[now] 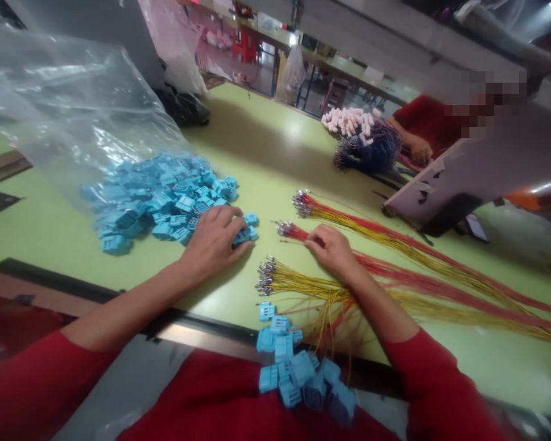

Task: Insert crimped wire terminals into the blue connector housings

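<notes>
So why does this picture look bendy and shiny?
In the head view, everything looks tilted and curved toward the edges, the clear plastic bag shines with white glare, the green table has a bright patch, and a blocky blur covers the top right.

The left hand (213, 242) sits just beyond the table edge (37, 275), its fingers curled downward and knuckles raised. The right hand (330, 251) lies farther along that edge, fingers together and pointing left. Both bare forearms (119, 312) angle inward from red sleeves (422, 373).
</notes>
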`<action>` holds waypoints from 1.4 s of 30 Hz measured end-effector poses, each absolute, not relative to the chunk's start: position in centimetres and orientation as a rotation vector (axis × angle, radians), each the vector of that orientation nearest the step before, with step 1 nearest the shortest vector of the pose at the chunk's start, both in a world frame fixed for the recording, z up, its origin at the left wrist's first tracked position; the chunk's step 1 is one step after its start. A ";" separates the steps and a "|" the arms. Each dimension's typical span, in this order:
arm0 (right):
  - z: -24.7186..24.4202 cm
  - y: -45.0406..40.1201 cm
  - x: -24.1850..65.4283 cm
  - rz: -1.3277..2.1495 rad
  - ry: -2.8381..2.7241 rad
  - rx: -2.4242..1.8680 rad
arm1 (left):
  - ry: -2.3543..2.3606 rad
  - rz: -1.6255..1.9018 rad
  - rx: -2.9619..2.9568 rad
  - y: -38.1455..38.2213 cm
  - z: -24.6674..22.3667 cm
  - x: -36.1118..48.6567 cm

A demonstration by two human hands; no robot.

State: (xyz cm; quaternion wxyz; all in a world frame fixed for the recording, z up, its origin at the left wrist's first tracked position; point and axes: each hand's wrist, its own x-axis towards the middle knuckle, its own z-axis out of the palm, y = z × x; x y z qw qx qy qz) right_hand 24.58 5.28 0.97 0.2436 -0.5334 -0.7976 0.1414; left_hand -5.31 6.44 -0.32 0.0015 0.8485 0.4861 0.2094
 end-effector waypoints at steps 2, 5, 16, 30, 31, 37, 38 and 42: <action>1.2 4.9 24.7 0.534 -2.053 -1.459 | 1.532 0.618 2.686 6.3 -0.1 -4.8; 1.7 3.9 24.4 0.886 -1.872 -1.391 | 1.537 0.548 2.756 6.1 0.4 -4.1; 0.8 1.6 22.3 1.031 -2.205 -1.342 | 1.208 0.549 2.755 6.6 -0.4 -3.4; 1.1 0.9 22.1 1.099 -2.036 -1.354 | 0.978 0.415 2.779 8.4 1.2 -3.9; 1.1 0.8 22.0 1.146 -1.986 -1.374 | 0.977 0.444 2.764 8.5 1.1 -4.0; 2.0 0.4 21.2 1.321 -1.774 -1.335 | 1.101 0.692 2.515 5.7 1.5 -4.6; 2.3 0.3 21.0 1.304 -1.772 -1.327 | 1.127 0.709 2.443 4.8 1.5 -4.6; 3.1 0.0 20.7 1.261 -1.787 -1.311 | 1.106 0.788 2.113 1.9 0.9 -4.0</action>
